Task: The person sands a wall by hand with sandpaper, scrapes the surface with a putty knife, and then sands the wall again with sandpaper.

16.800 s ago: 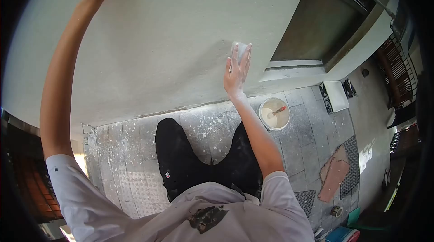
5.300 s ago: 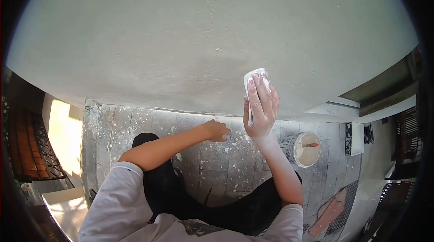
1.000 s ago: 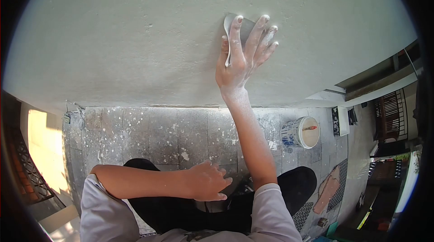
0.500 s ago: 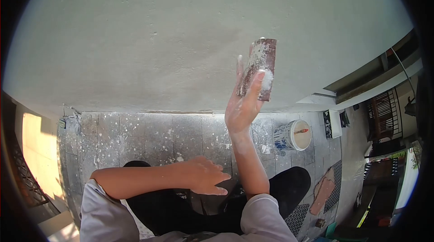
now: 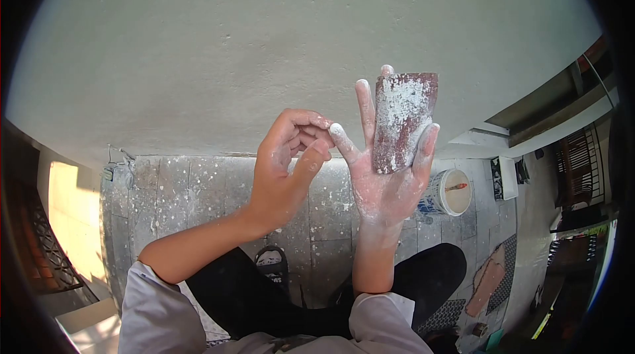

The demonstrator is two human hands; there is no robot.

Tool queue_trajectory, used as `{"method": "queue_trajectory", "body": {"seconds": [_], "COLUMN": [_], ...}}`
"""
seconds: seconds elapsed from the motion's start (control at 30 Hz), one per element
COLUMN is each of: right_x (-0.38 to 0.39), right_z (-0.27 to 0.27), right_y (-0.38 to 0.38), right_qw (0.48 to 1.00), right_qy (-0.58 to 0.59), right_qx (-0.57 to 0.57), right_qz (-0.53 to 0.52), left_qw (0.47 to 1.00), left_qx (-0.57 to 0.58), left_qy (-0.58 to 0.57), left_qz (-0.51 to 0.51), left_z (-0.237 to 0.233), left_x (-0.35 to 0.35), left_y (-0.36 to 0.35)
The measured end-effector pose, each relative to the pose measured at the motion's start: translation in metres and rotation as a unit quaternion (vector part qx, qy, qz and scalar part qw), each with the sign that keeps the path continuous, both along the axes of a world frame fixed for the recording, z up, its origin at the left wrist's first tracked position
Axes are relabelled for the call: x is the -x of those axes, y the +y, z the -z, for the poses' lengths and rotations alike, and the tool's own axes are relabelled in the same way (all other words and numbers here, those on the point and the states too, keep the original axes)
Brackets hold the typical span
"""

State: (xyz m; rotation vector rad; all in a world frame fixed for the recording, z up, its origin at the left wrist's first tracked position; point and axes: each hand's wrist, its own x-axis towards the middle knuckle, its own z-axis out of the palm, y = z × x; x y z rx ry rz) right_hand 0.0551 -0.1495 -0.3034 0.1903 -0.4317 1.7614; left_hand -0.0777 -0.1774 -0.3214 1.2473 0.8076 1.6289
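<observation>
In my right hand (image 5: 383,185), palm up and dusted white, lies a worn brown piece of sandpaper (image 5: 405,122) caked with white powder. My thumb rests along its right edge; another finger shows behind its top, and two more spread out to its left. Just left of it is my left hand (image 5: 284,162), raised with loosely curled fingers and nothing visible in them. Its fingertips meet or nearly meet the tip of my right little finger. Behind both hands stands a pale grey-green wall (image 5: 264,56) with small pits.
A bucket (image 5: 456,192) with a red-tipped brush (image 5: 455,187) across it stands right of my right wrist. Beyond it is a white tray (image 5: 508,179). White specks cover the tiled floor (image 5: 198,189). A dusty brown sheet (image 5: 486,284) lies on a patterned mat at lower right.
My left hand has risen from above my lap to beside my right hand. My right hand has turned palm up and shifted right, its thumb moving from the sandpaper's face to its edge.
</observation>
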Motion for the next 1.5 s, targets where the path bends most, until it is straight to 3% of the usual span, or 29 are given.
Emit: {"method": "queue_trajectory", "body": {"seconds": [0.13, 0.37, 1.1, 1.3, 1.43, 1.47, 1.5], "right_x": [0.001, 0.003, 0.002, 0.001, 0.004, -0.002, -0.001], "right_z": [-0.001, -0.006, -0.004, 0.004, 0.006, 0.028, 0.021], "right_y": [-0.004, -0.006, -0.003, -0.002, 0.002, 0.020, 0.035], "right_qw": [0.983, 0.978, 0.941, 0.933, 0.893, 0.822, 0.719], "right_qy": [-0.145, -0.175, -0.280, -0.311, -0.378, -0.458, -0.519], "right_qx": [-0.087, -0.061, -0.060, -0.079, -0.093, -0.108, -0.180], "right_qz": [0.065, 0.097, 0.181, 0.163, 0.227, 0.322, 0.426], "left_qw": [0.998, 0.980, 0.993, 0.991, 0.985, 0.981, 0.973], "left_qx": [-0.027, -0.104, 0.008, 0.040, 0.094, 0.117, 0.131], "left_qy": [0.024, 0.101, 0.071, 0.090, 0.127, 0.140, 0.188], "left_qz": [-0.045, -0.137, -0.098, -0.095, -0.066, -0.058, -0.018], "left_z": [-0.004, -0.005, -0.001, 0.007, 0.016, 0.017, 0.018], "left_x": [-0.002, -0.005, -0.002, -0.002, -0.001, -0.001, -0.002], "left_y": [-0.004, -0.001, 0.013, 0.018, 0.028, 0.030, 0.030]}}
